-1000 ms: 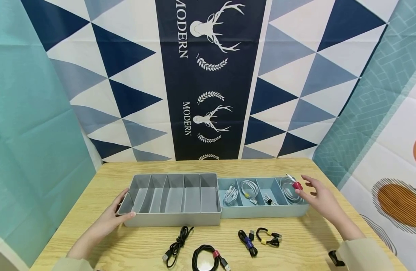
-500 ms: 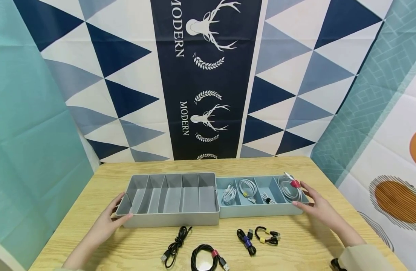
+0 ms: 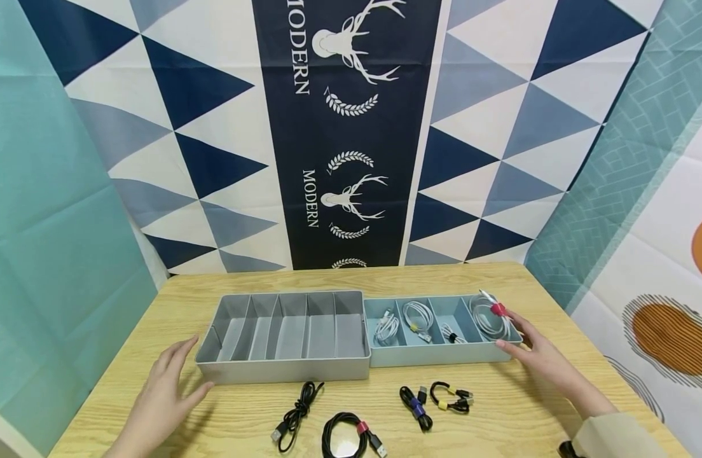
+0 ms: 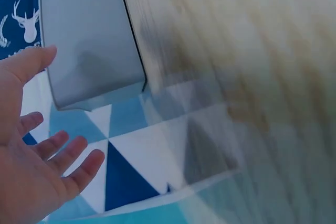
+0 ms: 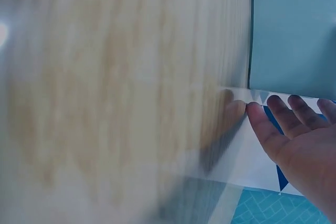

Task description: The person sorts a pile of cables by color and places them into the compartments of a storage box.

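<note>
A grey box (image 3: 285, 370) with several compartments stands on the left of the wooden table. My left hand (image 3: 156, 404) is just off its left end, fingers spread; the left wrist view shows the palm of this hand (image 4: 31, 166) beside the box wall (image 4: 89, 40). Against the grey box's right side sits a light blue box (image 3: 437, 357) holding white cables. My right hand (image 3: 548, 366) rests at its right end, fingertips (image 5: 254, 109) at the end wall, thumb near the front corner. A white cable with a red tie (image 3: 498, 309) pokes above the rightmost compartment.
In front of the boxes lie black cables: a knotted one (image 3: 298, 410), a coil with a red tie (image 3: 342, 423), one with a blue tie (image 3: 416, 407) and a short one with yellow ties (image 3: 451, 399). Patterned cloth (image 3: 345, 127) hangs behind the table.
My right hand has moved from the red-tied white cable to the blue box's right end. My left hand has come off the grey box and drawn back toward me.
</note>
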Demonstrator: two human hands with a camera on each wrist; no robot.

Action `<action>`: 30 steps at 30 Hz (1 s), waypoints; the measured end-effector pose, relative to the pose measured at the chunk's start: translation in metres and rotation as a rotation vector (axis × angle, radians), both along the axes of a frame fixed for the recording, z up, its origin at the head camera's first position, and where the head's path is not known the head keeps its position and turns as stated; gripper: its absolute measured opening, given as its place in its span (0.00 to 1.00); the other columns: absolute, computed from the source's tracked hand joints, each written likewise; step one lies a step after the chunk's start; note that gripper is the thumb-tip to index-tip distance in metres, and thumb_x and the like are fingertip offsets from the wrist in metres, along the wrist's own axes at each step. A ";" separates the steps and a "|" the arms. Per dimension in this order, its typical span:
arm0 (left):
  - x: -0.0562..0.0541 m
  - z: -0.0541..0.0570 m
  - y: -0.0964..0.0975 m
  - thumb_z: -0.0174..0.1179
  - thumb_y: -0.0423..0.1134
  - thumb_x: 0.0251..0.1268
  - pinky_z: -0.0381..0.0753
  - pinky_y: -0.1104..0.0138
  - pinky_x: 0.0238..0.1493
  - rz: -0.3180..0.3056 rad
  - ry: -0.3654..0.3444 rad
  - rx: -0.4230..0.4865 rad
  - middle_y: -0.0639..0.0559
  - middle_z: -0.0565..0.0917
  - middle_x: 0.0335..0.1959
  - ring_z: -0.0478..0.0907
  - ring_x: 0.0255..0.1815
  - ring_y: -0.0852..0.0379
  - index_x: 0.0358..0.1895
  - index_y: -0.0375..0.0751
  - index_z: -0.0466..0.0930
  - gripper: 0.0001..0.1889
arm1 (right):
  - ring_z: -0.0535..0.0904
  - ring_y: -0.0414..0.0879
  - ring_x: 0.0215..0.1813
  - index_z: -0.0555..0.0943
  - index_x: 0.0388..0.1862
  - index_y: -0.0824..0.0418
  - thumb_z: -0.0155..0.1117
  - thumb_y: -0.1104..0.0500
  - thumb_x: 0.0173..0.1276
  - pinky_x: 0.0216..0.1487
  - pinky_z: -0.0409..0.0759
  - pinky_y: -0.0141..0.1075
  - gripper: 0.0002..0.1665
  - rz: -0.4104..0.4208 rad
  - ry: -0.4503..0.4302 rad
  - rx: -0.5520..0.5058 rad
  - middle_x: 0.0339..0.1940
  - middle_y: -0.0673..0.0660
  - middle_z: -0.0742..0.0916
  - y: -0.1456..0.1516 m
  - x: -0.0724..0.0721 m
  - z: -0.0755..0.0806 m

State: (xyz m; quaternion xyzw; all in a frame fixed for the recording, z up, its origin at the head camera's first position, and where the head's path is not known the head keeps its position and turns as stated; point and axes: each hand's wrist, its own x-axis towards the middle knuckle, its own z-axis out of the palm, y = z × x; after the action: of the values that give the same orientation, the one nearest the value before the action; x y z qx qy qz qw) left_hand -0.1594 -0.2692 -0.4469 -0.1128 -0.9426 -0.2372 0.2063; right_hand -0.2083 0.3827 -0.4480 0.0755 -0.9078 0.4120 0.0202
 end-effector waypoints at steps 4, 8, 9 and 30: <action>0.008 0.005 0.007 0.75 0.38 0.42 0.71 0.40 0.46 -0.034 0.102 -0.054 0.36 0.69 0.58 0.69 0.54 0.37 0.66 0.36 0.65 0.43 | 0.52 0.73 0.70 0.45 0.77 0.57 0.58 0.51 0.70 0.51 0.50 0.08 0.46 -0.010 -0.004 0.003 0.72 0.76 0.56 0.001 0.000 0.000; 0.016 0.009 0.021 0.75 0.40 0.42 0.72 0.42 0.47 -0.088 0.108 -0.098 0.39 0.70 0.58 0.70 0.55 0.39 0.65 0.37 0.66 0.42 | 0.55 0.73 0.69 0.46 0.77 0.60 0.58 0.50 0.70 0.54 0.58 0.13 0.46 -0.025 -0.025 0.035 0.71 0.76 0.57 0.001 0.000 0.001; 0.018 0.010 0.024 0.75 0.41 0.42 0.72 0.42 0.48 -0.102 0.103 -0.107 0.40 0.70 0.59 0.70 0.55 0.40 0.65 0.38 0.66 0.42 | 0.56 0.73 0.68 0.46 0.76 0.61 0.58 0.50 0.70 0.53 0.61 0.15 0.46 -0.025 -0.027 0.042 0.70 0.77 0.58 0.001 0.000 0.001; 0.022 0.012 0.078 0.72 0.48 0.45 0.75 0.42 0.49 -0.485 0.032 -0.247 0.51 0.69 0.65 0.68 0.62 0.52 0.69 0.50 0.64 0.43 | 0.73 0.40 0.39 0.43 0.74 0.63 0.57 0.53 0.70 0.36 0.77 0.33 0.45 -0.001 -0.131 0.009 0.60 0.79 0.67 -0.004 0.000 0.008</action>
State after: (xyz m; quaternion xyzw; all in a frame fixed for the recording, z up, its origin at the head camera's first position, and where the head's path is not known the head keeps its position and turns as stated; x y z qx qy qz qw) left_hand -0.1369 -0.1912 -0.4354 -0.3634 -0.9064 -0.1609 0.1432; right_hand -0.2083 0.3786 -0.4397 0.0478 -0.9091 0.4119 -0.0394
